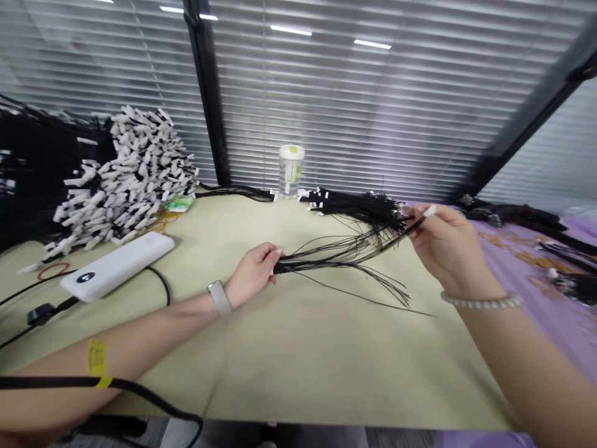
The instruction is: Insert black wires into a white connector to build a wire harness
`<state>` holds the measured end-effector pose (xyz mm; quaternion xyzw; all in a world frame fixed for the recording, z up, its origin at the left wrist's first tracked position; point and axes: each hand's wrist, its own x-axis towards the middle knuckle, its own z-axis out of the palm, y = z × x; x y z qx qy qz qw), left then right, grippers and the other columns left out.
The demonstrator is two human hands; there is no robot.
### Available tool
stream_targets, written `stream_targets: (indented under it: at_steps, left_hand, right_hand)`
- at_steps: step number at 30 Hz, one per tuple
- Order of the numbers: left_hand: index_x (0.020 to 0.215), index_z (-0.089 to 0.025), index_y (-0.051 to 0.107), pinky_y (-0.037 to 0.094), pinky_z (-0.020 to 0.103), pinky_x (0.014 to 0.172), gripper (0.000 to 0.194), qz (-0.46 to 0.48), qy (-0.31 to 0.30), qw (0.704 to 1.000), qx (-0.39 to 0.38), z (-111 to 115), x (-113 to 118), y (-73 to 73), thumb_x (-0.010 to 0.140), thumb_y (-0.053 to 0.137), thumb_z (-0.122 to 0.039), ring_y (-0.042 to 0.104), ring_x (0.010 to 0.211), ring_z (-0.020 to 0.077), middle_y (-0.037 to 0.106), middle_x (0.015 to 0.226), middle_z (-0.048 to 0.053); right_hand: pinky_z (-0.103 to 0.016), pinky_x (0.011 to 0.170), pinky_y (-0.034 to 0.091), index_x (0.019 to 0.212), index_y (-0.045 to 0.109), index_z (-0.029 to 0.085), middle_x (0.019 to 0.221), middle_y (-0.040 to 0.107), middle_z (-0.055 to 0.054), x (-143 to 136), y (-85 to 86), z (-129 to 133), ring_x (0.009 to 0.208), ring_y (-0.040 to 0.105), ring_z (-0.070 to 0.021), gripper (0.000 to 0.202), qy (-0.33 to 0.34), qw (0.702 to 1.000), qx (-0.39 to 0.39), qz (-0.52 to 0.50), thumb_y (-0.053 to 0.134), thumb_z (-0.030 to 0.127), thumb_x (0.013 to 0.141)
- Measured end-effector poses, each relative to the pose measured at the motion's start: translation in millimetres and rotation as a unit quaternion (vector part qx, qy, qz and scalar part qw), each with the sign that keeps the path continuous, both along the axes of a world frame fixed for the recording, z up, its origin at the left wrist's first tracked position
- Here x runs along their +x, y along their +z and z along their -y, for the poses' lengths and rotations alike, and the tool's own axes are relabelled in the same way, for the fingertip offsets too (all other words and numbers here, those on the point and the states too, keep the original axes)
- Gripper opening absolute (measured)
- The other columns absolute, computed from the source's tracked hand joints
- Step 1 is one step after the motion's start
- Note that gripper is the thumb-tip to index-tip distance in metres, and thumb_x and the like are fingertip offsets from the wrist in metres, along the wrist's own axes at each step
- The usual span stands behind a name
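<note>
A bundle of thin black wires point(321, 262) stretches between my hands above the table. My left hand point(254, 269), closed, grips its left end, where a bit of white shows under the fingers. My right hand point(445, 246) pinches the far end of some strands, with a white connector point(430, 211) sticking out by the fingertips. Other strands fan out loose to the right, below that hand. Just behind, a thick pile of black wires point(368, 208) with white connectors at its left end lies on the table, near my right fingers.
A big heap of white connectors point(135, 174) on black wires stands at the left. In front lies a white power bank point(119, 264) with a black cable. A lidded clear container point(291, 171) stands by the blinds. At right, purple sheeting point(527, 274) bears more wires and rubber bands.
</note>
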<state>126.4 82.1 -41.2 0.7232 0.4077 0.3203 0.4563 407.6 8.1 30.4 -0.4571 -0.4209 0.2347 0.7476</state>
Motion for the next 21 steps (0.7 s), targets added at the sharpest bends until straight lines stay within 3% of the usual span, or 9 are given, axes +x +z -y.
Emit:
stream_targets:
  at_steps: [5, 10, 13, 16, 18, 21]
  left_hand:
    - [0.095, -0.015, 0.051, 0.043, 0.020, 0.049, 0.029, -0.042, -0.020, 0.998, 0.039, -2.9, -2.8, -4.3, 0.088, 0.040, -0.041, 0.054, 0.053, 0.0089, 0.053, 0.070, -0.002]
    - [0.108, -0.016, 0.051, 0.049, 0.027, 0.065, 0.027, -0.112, -0.027, 0.984, 0.134, -5.4, -9.8, -7.0, 0.086, 0.044, -0.030, 0.060, 0.067, 0.0133, 0.063, 0.090, 0.005]
    - [0.113, -0.016, 0.050, 0.048, 0.033, 0.083, 0.028, -0.145, -0.035, 0.965, 0.216, -6.7, -14.5, -9.8, 0.088, 0.039, -0.023, 0.059, 0.092, 0.0177, 0.061, 0.106, 0.008]
    - [0.114, -0.015, 0.052, 0.038, 0.040, 0.099, 0.029, -0.174, -0.073, 0.931, 0.311, 0.5, -13.6, -8.6, 0.087, 0.041, -0.020, 0.047, 0.115, 0.0224, 0.053, 0.121, 0.012]
    - [0.103, -0.015, 0.057, 0.033, 0.043, 0.102, 0.022, -0.194, -0.129, 0.900, 0.370, 11.4, -7.1, -4.8, 0.085, 0.046, -0.020, 0.043, 0.118, 0.0249, 0.052, 0.124, 0.011]
    - [0.081, -0.017, 0.060, 0.034, 0.041, 0.096, 0.017, -0.215, -0.216, 0.851, 0.427, 30.3, 9.5, 1.7, 0.087, 0.044, -0.019, 0.048, 0.108, 0.0229, 0.058, 0.112, 0.008]
  right_hand:
    - [-0.025, 0.062, 0.046, 0.067, 0.058, 0.011, 0.068, 0.057, -0.001, -22.6, 33.1, -0.8, 0.069, 0.057, -0.0118, 0.008, 0.017, 0.997, 0.071, 0.039, 0.066, 0.010, 0.067]
    - [-0.031, 0.063, 0.045, 0.059, 0.058, 0.013, 0.058, 0.055, 0.000, -45.8, 55.3, -1.8, 0.059, 0.055, -0.0122, 0.014, 0.033, 0.987, 0.132, 0.082, 0.053, 0.001, 0.056]
    - [-0.030, 0.055, 0.044, 0.066, 0.059, 0.015, 0.054, 0.051, 0.002, -50.2, 54.0, -3.4, 0.053, 0.052, -0.0122, 0.013, 0.047, 0.988, 0.124, 0.072, 0.054, 0.004, 0.060]
    - [-0.027, 0.045, 0.040, 0.073, 0.057, 0.016, 0.050, 0.047, 0.004, -50.4, 44.6, -6.8, 0.046, 0.048, -0.0111, 0.010, 0.049, 0.994, 0.092, 0.037, 0.057, 0.010, 0.065]
    - [-0.022, 0.039, 0.033, 0.075, 0.056, 0.016, 0.049, 0.046, 0.005, -50.4, 38.2, -8.7, 0.041, 0.044, -0.0091, 0.009, 0.049, 0.996, 0.066, 0.015, 0.056, 0.010, 0.068]
    - [-0.019, 0.034, 0.023, 0.080, 0.056, 0.016, 0.044, 0.042, 0.006, -51.4, 34.5, -7.8, 0.035, 0.034, -0.0063, 0.012, 0.057, 0.998, 0.036, 0.000, 0.051, 0.008, 0.072]
